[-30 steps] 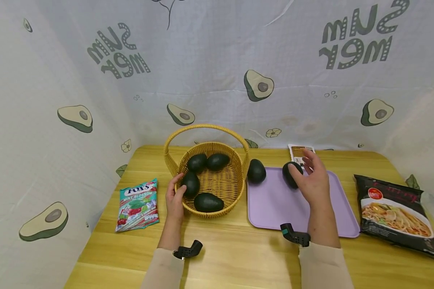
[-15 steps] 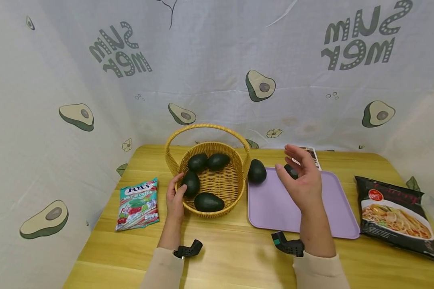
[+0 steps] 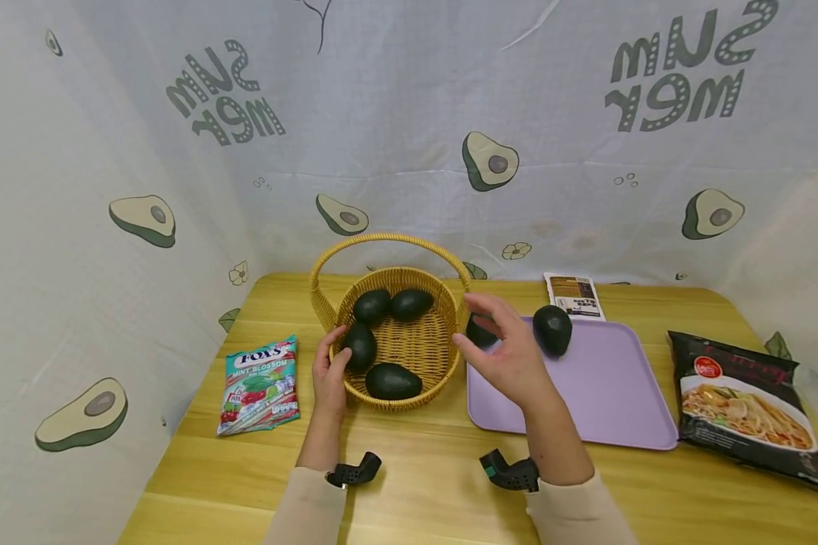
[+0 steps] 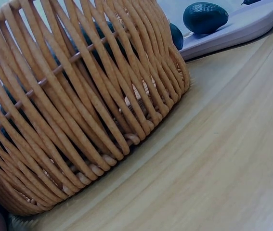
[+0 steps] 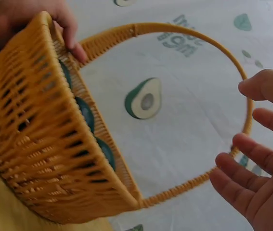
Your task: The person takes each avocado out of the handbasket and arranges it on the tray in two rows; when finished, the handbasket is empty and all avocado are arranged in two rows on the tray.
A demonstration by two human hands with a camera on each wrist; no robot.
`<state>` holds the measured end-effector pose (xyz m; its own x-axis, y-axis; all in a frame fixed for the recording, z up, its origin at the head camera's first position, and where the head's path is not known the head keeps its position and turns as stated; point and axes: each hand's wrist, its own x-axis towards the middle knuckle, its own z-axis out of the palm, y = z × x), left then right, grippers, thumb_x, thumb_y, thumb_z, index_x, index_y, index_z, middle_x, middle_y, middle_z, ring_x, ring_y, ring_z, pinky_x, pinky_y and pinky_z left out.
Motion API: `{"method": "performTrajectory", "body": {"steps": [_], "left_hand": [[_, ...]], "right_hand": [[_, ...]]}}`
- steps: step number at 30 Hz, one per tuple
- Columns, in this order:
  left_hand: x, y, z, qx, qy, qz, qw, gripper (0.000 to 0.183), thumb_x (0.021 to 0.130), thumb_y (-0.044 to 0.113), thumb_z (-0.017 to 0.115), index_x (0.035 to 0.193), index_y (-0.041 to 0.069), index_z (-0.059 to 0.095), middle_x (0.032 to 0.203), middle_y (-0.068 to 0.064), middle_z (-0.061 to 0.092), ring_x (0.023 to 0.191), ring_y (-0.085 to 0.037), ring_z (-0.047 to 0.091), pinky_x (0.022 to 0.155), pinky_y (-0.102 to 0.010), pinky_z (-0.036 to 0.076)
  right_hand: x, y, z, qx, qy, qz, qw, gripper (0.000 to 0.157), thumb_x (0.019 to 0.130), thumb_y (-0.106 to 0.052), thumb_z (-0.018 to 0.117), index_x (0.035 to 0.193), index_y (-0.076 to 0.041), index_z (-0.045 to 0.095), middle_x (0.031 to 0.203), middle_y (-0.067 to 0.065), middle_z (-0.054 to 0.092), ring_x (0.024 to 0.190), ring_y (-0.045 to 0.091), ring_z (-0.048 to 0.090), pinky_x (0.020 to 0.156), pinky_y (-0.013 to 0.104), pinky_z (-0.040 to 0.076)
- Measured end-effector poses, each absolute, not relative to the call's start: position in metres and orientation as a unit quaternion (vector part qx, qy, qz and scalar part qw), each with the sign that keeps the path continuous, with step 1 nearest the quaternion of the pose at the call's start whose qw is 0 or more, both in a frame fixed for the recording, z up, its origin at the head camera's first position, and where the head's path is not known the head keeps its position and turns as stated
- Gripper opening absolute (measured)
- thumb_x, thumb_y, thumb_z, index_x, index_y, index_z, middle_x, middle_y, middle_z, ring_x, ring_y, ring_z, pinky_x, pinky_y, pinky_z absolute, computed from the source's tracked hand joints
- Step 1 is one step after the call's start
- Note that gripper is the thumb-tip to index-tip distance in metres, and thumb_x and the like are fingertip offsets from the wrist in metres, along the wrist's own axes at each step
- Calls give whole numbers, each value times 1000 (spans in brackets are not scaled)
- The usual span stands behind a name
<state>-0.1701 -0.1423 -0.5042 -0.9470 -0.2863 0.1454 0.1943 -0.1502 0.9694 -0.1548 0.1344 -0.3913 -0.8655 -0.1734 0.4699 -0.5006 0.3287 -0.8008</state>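
A yellow wicker basket (image 3: 417, 342) with a tall arched handle holds several dark green avocados (image 3: 393, 381). My left hand (image 3: 329, 378) grips its left rim, with the thumb over the inner side by an avocado. On the right, my right hand (image 3: 507, 356) is raised with fingers spread and nothing in them, near the base of the handle. It partly covers an avocado (image 3: 480, 333) at the left end of the lilac tray (image 3: 593, 401). Another avocado (image 3: 553, 331) lies by the tray's back edge. In the right wrist view, the right fingers (image 5: 259, 154) overlap the handle.
A Fox's candy bag (image 3: 260, 386) lies left of the basket. Behind the tray is a small brown-and-white packet (image 3: 574, 295). A black noodle pack (image 3: 746, 409) lies to the right of the tray. A printed white cloth (image 3: 395, 174) hangs behind the wooden table (image 3: 416, 469).
My right hand has moved left, from the avocado at the tray's back edge to the one beside the basket, leaving the first uncovered. My left hand stays on the rim.
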Motion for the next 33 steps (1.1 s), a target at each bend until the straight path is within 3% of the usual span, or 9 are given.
{"method": "performTrajectory", "body": {"steps": [4,7,19,27,33], "left_hand": [[-169,-142,-503,34,-631,-758,161,42,99,4,49,140,-2,54,154,-16,46,149,-25,31,120,-47,22],[-169,-142,-504,33,-631,-758,160,42,99,4,49,140,-2,54,153,-16,46,148,-25,32,118,-45,24],[-170,-143,-501,35,-631,-759,156,42,99,4,48,141,0,54,154,-15,46,148,-24,32,118,-45,24],[-169,-142,-499,39,-633,-759,149,43,100,4,47,142,0,52,153,-10,47,141,-19,39,107,-28,37],[-169,-142,-500,40,-635,-756,152,43,99,4,47,142,0,53,152,-13,49,139,-21,42,102,-19,41]], "right_hand": [[-154,122,-395,226,-818,517,117,58,88,-5,78,141,-12,58,140,10,58,128,29,57,106,49,50],[-154,113,-397,226,-828,507,85,58,88,-12,79,141,-17,57,140,6,58,127,26,57,105,55,49],[-165,87,-413,239,-852,464,-40,59,90,-23,78,145,-17,56,144,7,58,131,35,56,107,57,47],[-179,73,-410,271,-877,382,-109,63,90,-29,78,147,-15,54,149,9,56,132,36,57,107,53,48],[-194,64,-411,309,-880,320,-166,65,88,-29,79,147,-12,55,145,10,60,128,33,60,106,51,48]]}}
